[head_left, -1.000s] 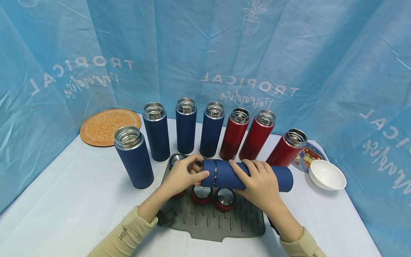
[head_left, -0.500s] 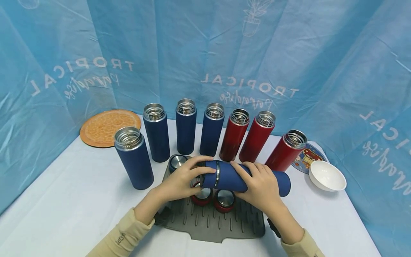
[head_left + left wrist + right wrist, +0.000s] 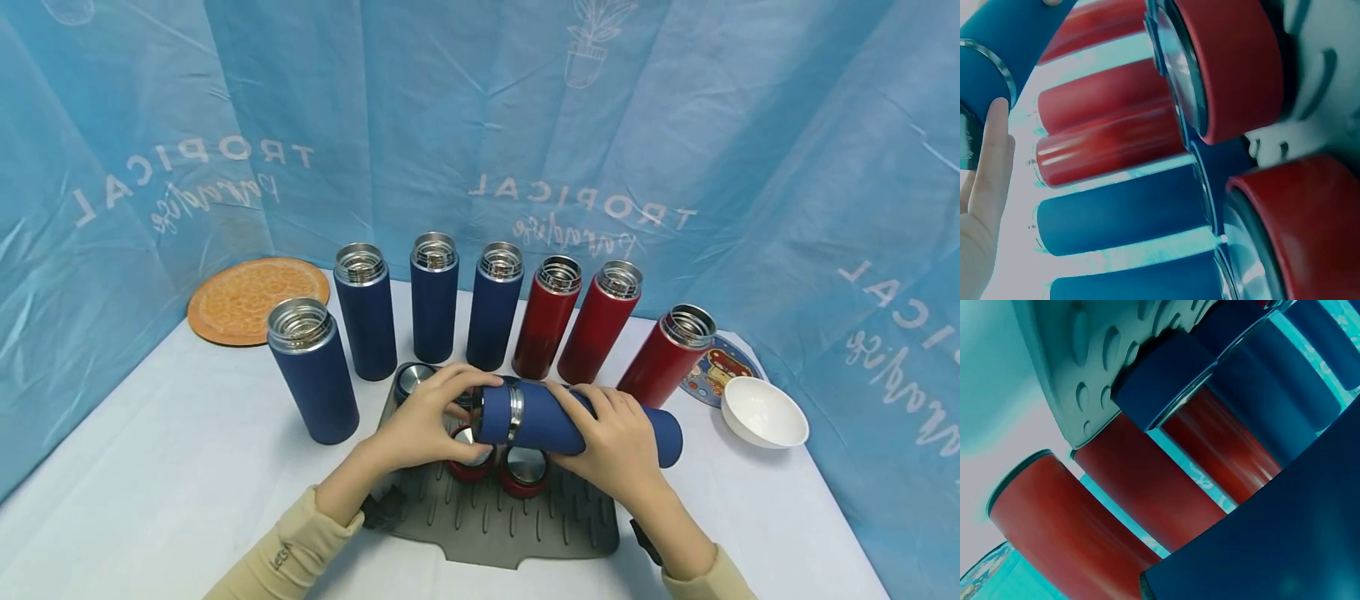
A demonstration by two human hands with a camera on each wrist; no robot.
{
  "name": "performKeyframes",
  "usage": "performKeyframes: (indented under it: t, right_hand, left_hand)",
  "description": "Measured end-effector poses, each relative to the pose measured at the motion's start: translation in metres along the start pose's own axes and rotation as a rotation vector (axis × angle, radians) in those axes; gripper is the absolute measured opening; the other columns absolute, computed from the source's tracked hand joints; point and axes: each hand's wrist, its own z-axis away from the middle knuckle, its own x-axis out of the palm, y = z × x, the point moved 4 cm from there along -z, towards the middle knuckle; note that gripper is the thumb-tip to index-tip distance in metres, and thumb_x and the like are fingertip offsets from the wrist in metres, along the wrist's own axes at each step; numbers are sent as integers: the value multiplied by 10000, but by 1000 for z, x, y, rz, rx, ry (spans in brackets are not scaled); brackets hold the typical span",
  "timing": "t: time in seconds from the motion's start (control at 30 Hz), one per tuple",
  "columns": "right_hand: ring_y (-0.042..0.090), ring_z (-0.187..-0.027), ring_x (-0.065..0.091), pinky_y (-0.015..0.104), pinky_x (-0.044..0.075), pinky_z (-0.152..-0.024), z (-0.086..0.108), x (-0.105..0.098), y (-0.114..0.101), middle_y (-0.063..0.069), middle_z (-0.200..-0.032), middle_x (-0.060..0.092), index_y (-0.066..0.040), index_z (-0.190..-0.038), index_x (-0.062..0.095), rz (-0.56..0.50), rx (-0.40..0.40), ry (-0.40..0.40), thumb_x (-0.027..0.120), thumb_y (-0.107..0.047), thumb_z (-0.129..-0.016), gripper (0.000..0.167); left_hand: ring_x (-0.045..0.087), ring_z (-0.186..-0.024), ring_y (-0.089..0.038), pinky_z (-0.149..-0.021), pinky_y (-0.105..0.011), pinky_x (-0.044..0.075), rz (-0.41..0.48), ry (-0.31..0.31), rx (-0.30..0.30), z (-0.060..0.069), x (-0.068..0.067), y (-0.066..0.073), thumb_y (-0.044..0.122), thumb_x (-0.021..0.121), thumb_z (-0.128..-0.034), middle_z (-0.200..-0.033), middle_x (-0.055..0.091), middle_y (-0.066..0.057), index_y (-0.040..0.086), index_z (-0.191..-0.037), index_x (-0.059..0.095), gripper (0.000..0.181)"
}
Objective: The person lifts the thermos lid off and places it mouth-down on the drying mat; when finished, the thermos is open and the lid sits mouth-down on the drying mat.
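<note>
A blue insulated bottle (image 3: 551,421) lies nearly level above the grey ridged mat (image 3: 495,529), its closed end to the right. My right hand (image 3: 607,433) grips its body from above. At the other end, my left hand (image 3: 431,417) holds the bottle's blue lid (image 3: 492,415), fingers over the top and thumb below. A silver band shows between lid and body. In the left wrist view, a straight finger lies along the lid. Beneath, on the mat, sit red lids (image 3: 525,468) with metal undersides up and a blue lid (image 3: 415,381). Part of the mat is hidden by the hands.
Several lidless blue bottles (image 3: 311,375) and red bottles (image 3: 600,321) stand upright in an arc behind the mat. A white bowl (image 3: 765,412) and a patterned round mat (image 3: 720,367) lie right, an orange round mat (image 3: 258,300) left. A blue curtain (image 3: 450,108) encloses the table.
My left hand has shifted its hold on the lid, fingers now over the top and thumb lower. The silver band looks wider. My right hand keeps its grip on the bottle.
</note>
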Motion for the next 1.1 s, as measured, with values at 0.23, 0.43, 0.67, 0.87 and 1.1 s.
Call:
performKeyframes:
  t: [0.23,0.43,0.67,0.87,1.1]
  right_hand:
    - [328,-913,596,502,484,-824,7,-4,1,145,-1064,608,-199,-1272,546,7,-6,11,913,-421,-399,972]
    - [339,-910,593,498,484,-820,10,-7,1,159,-1071,597,-203,-1281,537,25,-13,23,925,-397,-374,1005]
    - [335,-896,591,494,486,-803,12,-12,5,159,-1037,604,-202,-1270,546,42,-6,61,926,-380,-380,984]
    - [337,-946,575,537,464,-784,22,-19,33,141,-1096,581,-150,-1259,524,-227,294,84,917,-216,-433,917]
    - [312,-1197,386,645,301,-948,52,-26,80,152,-1310,427,-98,-1409,302,-687,725,28,791,-30,-649,906]
  left_hand:
    - [569,-976,-206,-693,-238,533,-52,21,-169,-2,4,5,203,816,-657,-1187,513,-65,189,-1266,517,678]
    - [592,-773,-108,-632,-251,500,-146,70,-296,-4,6,8,312,805,-650,-984,585,-10,253,-1204,562,608]
    - [524,-677,-117,-621,-268,454,-32,99,-395,-2,-2,-2,272,713,-767,-794,576,-34,116,-1182,587,461]
    - [534,-691,-118,-636,-265,463,-80,127,-389,2,-14,-6,277,689,-788,-834,578,-48,113,-1186,584,442]
    - [526,-684,-127,-606,-276,454,-105,121,-406,7,-20,-8,280,680,-803,-840,555,-44,146,-1219,566,452]
